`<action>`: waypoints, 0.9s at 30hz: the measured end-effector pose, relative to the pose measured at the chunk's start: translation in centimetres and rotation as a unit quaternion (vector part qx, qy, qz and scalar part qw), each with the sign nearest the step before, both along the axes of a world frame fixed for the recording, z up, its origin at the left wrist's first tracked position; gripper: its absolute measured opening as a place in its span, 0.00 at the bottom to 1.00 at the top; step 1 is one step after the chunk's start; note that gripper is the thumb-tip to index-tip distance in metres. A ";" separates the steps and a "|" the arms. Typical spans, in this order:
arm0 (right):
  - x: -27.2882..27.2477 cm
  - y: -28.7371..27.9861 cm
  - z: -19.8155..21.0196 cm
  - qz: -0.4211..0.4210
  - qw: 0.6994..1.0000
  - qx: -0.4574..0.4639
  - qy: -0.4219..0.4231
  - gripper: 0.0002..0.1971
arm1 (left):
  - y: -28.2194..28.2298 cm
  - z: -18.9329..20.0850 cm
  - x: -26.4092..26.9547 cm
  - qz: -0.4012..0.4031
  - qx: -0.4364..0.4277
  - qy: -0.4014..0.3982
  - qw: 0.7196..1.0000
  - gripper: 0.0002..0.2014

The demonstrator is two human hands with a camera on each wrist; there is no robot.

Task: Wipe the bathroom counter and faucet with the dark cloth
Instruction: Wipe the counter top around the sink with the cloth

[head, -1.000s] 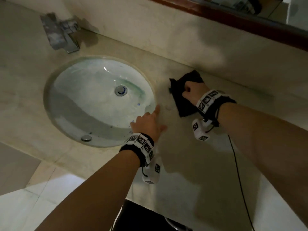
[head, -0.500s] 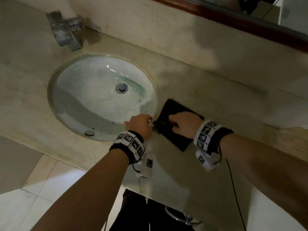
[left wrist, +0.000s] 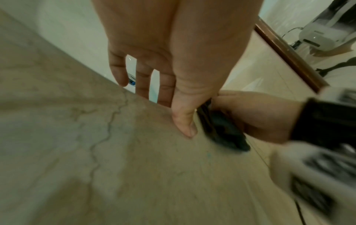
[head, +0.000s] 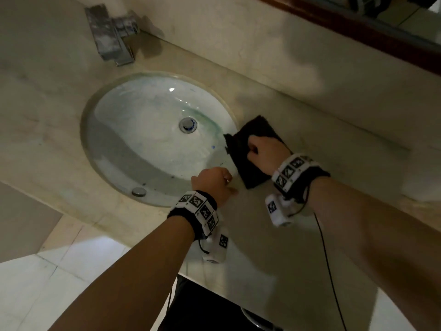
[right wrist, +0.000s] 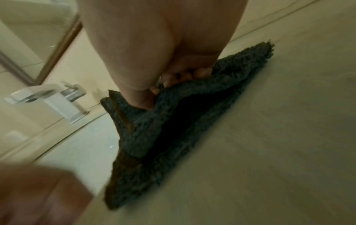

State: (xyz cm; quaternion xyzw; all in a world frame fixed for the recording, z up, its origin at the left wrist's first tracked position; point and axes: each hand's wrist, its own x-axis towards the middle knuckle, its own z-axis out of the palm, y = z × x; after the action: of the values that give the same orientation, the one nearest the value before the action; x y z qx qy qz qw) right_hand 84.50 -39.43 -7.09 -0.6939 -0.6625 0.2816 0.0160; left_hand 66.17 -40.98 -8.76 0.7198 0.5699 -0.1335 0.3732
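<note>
Dark cloth (head: 253, 151) lies on the counter (head: 286, 247), just right of the sink basin (head: 148, 139), one corner reaching over the basin rim. Fluffy, shaggy pile, folded, roughly square from above. Right wrist view shows what the head view doesn't: the top layer (right wrist: 183, 121) is bunched up into a tent, with a brownish hem strip along the folded edge.

Right hand (head: 267, 151) sits on top of the cloth, fingers (right wrist: 185, 76) curled in, gripping a fold of fabric, thumb pressed into the pile.

Left hand (head: 212, 182) rests on the counter at the basin's near rim, just left of the cloth, holding nothing. Left wrist view: fingers (left wrist: 142, 79) loosely extended and spread toward the basin, thumb tip down on the stone. Can't tell if it touches the cloth.

Counter is beige veined stone, matte. Basin is oval, white, glossy, undermounted, with a metal drain (head: 188, 124) at centre. Faucet (head: 112, 34) is squared chrome, flat spout, at the back edge, well apart from the cloth.
</note>
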 end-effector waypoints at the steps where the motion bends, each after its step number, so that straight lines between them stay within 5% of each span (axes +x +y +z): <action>1: 0.3 1.8 0.2 -0.015 1.000 -0.006 -0.003 0.06 | 0.0 -0.1 -0.1 0.003 0.002 -0.002 1.000 0.19; 10: 0.9 5.9 0.4 -0.037 0.999 -0.018 -0.017 0.06 | 0.0 0.5 0.2 0.006 -0.003 0.013 1.000 0.19; 21: -0.2 -8.8 1.2 0.158 0.981 -0.102 -0.052 0.10 | -0.7 2.2 0.6 0.007 0.012 0.042 0.999 0.08; 27: 0.2 -9.7 0.3 0.150 0.986 -0.060 -0.048 0.07 | -0.9 2.1 0.8 -0.009 0.017 0.054 0.998 0.09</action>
State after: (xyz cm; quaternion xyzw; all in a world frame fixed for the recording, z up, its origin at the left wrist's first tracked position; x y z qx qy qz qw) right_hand 84.73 -49.12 -6.79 -0.5991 -0.7409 0.2867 -0.1001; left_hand 66.96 -41.87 -6.67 0.7230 0.5848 -0.1663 0.3282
